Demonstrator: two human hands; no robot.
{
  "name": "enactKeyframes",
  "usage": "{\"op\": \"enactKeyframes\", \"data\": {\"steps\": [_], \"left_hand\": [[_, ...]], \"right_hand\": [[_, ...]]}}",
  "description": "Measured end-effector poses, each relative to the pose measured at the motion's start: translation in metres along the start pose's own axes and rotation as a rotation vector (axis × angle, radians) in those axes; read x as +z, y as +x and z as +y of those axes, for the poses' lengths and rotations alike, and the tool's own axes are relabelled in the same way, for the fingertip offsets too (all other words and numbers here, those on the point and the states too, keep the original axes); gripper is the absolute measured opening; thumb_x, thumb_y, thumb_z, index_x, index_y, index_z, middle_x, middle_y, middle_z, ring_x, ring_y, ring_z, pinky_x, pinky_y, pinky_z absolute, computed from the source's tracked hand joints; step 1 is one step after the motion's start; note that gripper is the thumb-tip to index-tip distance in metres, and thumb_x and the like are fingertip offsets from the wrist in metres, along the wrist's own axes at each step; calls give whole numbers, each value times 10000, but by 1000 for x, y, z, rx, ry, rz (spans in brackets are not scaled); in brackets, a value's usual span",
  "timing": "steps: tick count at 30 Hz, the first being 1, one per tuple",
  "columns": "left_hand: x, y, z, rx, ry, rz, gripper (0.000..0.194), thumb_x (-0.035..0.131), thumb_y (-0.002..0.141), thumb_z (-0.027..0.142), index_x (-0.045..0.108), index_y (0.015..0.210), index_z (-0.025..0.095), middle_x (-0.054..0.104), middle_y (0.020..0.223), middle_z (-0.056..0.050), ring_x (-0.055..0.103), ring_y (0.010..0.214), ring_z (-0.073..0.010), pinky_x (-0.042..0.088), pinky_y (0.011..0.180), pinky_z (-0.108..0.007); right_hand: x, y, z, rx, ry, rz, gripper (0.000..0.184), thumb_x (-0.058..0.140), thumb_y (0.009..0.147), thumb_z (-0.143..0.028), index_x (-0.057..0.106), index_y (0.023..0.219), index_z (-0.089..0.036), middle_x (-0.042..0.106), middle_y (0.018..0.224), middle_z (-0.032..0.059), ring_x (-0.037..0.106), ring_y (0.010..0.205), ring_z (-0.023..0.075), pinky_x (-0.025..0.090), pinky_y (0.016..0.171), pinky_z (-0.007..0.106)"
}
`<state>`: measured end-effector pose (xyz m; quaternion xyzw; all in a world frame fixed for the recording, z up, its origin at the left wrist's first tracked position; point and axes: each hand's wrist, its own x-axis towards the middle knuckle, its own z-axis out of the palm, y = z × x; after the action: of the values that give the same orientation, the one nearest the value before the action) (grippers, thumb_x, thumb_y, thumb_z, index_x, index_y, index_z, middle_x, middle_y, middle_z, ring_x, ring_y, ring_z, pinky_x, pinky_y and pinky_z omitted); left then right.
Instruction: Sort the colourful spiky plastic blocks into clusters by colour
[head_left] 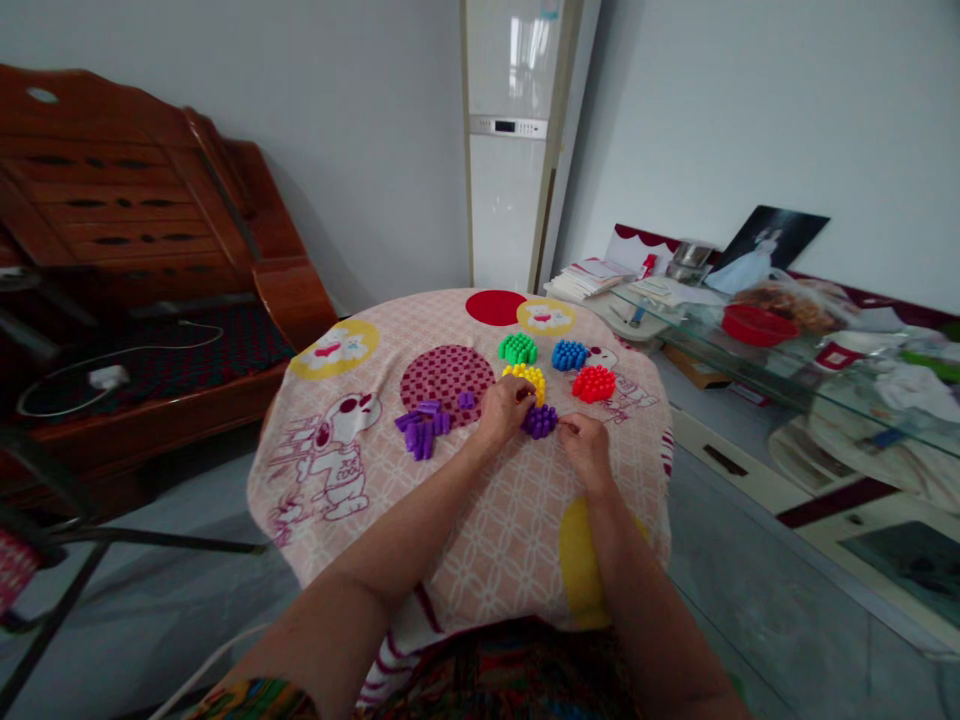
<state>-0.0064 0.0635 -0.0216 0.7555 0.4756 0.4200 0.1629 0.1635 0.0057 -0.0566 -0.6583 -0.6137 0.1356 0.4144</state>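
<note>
Between my two hands stands a cluster of small purple pegs (539, 422) on the cloth-covered table. My left hand (505, 405) is at the cluster's left side, fingers bent and pressed together; what they pinch, if anything, is too small to make out. On the cluster's right edge, my right hand (586, 446) touches it with thumb and forefinger closed. Just behind lies a yellow cluster (528, 378), partly covered by my left hand. Farther back are green (517, 348), blue (570, 355) and red (595, 383) clusters. Several loose purple pieces (422, 430) lie to the left.
A patterned cloth (480, 540) covers the round table. Left stands a wooden bench (112, 220); behind is a tall white cabinet-like unit (506, 200). A glass-topped stand (795, 365) on the right bears papers, a red bowl (759, 325) and bags.
</note>
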Motion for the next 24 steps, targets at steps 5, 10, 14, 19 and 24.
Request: {"op": "enactKeyframes", "data": {"steps": [5,10,14,19,24], "left_hand": [[2,-5,-2,-11,24,-62,120,646,802,141,738,878,151,711,846,-53,634,758,-144,505,777,-265],[-4,-7,0,-13,34,-79,140,607,841,178,738,876,143,727,865,-63,648,775,-150,499,768,-259],[-33,1,-5,-53,105,-15,174,588,841,176,735,930,146,739,907,-68,662,803,-159,498,758,-249],[-95,3,-32,-294,503,17,273,553,870,252,718,1063,151,732,1061,-128,669,961,-257,497,847,-339],[-127,-10,-64,-397,784,-326,330,622,841,398,720,1024,143,710,1125,-183,641,1057,-329,497,875,-389]], "right_hand": [[1,1,2,5,6,6,260,511,750,-311,742,761,-193,693,680,37,575,622,180,386,607,282],[1,1,2,22,19,1,271,509,741,-315,745,783,-189,694,688,38,582,625,183,395,607,285],[2,0,4,37,31,-6,276,501,741,-311,742,786,-185,688,676,36,583,624,182,399,599,281],[3,0,4,42,29,-7,279,503,751,-322,742,790,-181,694,691,43,596,646,185,407,616,280],[-1,1,-2,53,-15,-21,272,508,746,-318,743,777,-185,693,687,45,586,637,187,396,614,284]]}}
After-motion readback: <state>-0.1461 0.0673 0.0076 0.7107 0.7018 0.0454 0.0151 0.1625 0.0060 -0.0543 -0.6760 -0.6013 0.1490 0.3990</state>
